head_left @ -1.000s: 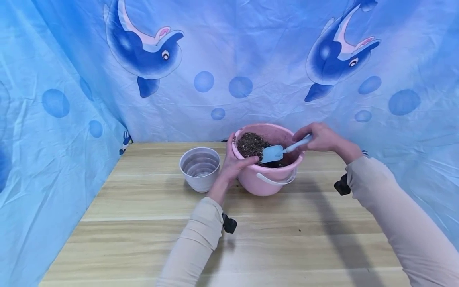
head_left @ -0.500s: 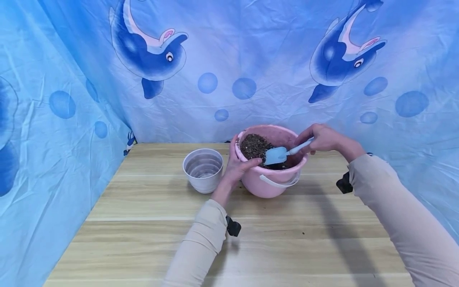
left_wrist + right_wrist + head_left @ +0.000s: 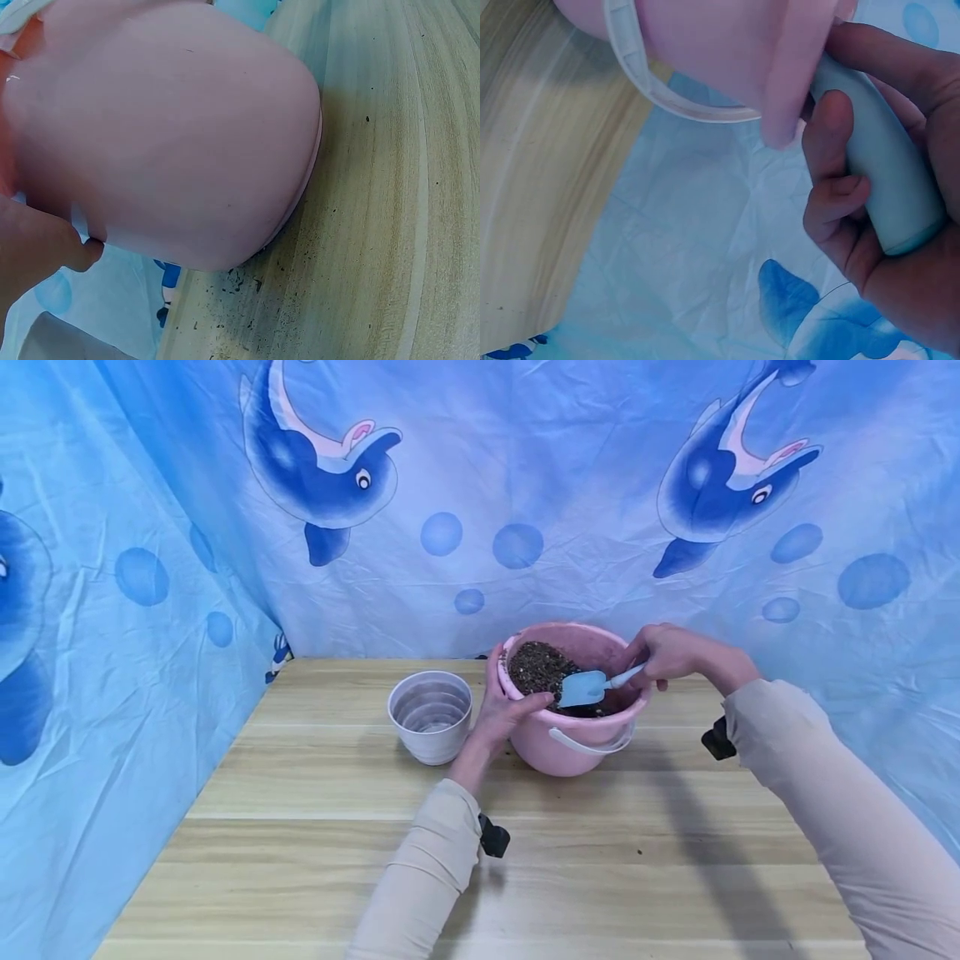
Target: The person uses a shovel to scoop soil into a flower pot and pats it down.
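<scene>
A pink bucket (image 3: 558,747) stands towards the back of the wooden table, with dark soil (image 3: 538,668) heaped on its left inside. My left hand (image 3: 501,717) grips the bucket's left rim, thumb laid over the edge. In the left wrist view the bucket's side (image 3: 172,135) fills much of the picture, and fingers (image 3: 45,244) show against it. My right hand (image 3: 667,652) holds a light-blue trowel (image 3: 585,688) by its handle. The blade lies inside the bucket near the soil. In the right wrist view, fingers wrap the trowel handle (image 3: 889,165) beside the rim.
An upright pale grey flowerpot (image 3: 431,747) stands left of the bucket, close to my left forearm. The bucket's white carrying handle (image 3: 588,745) hangs down in front. Soil crumbs (image 3: 255,300) dot the table by the bucket's base. A blue dolphin-print cloth (image 3: 450,485) hangs behind the table.
The whole head view has shifted slightly. My right hand has come a little nearer the bucket's rim with the trowel. My left hand keeps its grip on the bucket.
</scene>
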`<state>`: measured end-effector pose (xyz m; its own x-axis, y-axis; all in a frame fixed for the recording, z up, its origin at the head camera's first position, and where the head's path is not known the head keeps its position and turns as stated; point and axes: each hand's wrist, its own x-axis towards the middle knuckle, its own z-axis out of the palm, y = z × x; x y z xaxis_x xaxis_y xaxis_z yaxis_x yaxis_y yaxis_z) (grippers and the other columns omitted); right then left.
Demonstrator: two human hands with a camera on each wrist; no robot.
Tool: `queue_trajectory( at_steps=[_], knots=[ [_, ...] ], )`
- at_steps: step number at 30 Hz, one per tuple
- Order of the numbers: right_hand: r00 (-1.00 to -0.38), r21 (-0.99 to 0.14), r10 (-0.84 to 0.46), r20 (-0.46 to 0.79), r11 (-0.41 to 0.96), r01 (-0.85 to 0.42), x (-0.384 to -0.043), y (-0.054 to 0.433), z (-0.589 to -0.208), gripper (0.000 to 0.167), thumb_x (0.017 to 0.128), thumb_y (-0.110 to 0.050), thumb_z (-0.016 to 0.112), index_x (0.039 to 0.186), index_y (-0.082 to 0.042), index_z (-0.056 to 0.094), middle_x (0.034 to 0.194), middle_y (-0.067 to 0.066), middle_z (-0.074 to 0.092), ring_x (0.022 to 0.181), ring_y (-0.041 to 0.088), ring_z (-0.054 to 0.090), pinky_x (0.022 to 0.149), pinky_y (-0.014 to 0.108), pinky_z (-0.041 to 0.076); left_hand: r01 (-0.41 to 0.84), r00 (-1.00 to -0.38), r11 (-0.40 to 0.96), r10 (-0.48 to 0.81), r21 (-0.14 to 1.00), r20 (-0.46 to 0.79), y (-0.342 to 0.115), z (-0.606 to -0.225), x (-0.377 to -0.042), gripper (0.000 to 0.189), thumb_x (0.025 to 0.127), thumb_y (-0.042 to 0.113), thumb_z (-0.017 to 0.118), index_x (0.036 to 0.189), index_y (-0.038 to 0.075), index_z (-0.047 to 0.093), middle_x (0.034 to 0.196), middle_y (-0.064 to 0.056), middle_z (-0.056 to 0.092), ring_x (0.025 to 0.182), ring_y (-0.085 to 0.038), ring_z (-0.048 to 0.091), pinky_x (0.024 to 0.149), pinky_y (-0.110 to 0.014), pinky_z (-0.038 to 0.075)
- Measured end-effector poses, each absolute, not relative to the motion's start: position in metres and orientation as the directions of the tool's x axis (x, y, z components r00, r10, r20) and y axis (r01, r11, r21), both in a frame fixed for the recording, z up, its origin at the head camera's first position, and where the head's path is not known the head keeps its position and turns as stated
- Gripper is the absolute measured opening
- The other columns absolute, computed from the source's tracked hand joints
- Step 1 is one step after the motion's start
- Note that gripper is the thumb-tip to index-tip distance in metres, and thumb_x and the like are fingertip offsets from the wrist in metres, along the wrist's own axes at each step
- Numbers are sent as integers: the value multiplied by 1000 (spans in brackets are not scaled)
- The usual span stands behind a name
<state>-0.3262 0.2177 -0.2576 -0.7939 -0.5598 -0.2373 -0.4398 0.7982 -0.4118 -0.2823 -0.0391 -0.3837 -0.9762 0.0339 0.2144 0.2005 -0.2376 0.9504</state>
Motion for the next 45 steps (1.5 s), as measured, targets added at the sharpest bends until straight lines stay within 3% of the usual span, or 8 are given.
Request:
queue_trajectory(
  at_steps=[9,14,18,28,32,37,45],
  knots=[
    [-771,-364,-522,-364,842,-398,-327,210,-251,32,84,-17,71,113,-4,71,75,2,69,48,13,54,48,28,48,191,-978,-226,41,955,205,-38,-385,-285,109,71,4,80,152,37,15,156,1,20,141,-19,23,116,-33,19],
    [-771,-368,-544,-331,827,-425,-329,210,-252,24,83,-14,70,106,-9,75,58,-2,58,42,8,43,44,24,39,175,-981,-227,45,958,189,-38,-384,-283,109,71,5,80,151,39,15,156,2,19,141,-19,23,116,-33,20],
    [-766,-400,-571,-297,802,-443,-329,209,-255,21,82,-12,71,103,-8,76,54,-3,55,43,6,41,44,22,36,177,-981,-236,36,955,190,-39,-384,-282,110,70,3,80,152,38,15,156,3,20,141,-18,23,116,-33,20],
    [-771,-406,-603,-206,769,-493,-329,202,-265,22,82,-18,74,98,-3,77,71,8,71,55,11,59,56,27,50,169,-980,-240,63,956,189,-39,-387,-285,111,71,1,79,152,37,11,157,3,17,142,-17,20,117,-32,17],
    [-799,-386,-577,-169,785,-485,-330,198,-268,18,79,-18,76,89,-3,78,65,8,70,52,9,56,54,28,49,163,-980,-242,75,956,186,-39,-385,-286,114,71,1,79,153,36,8,158,1,15,142,-19,20,117,-33,17],
    [-807,-360,-580,-113,780,-511,-331,194,-269,18,77,-17,77,91,-5,78,69,6,72,58,9,55,61,27,48,170,-980,-257,60,951,192,-40,-384,-285,112,71,1,79,152,38,11,157,2,17,141,-20,23,116,-32,19],
    [-794,-394,-599,-100,757,-521,-327,197,-272,19,78,-15,77,92,-2,77,70,7,72,54,7,51,55,25,47,178,-979,-229,57,957,195,-40,-385,-283,110,71,5,79,152,39,13,156,1,18,141,-20,23,116,-33,19]
  ],
)
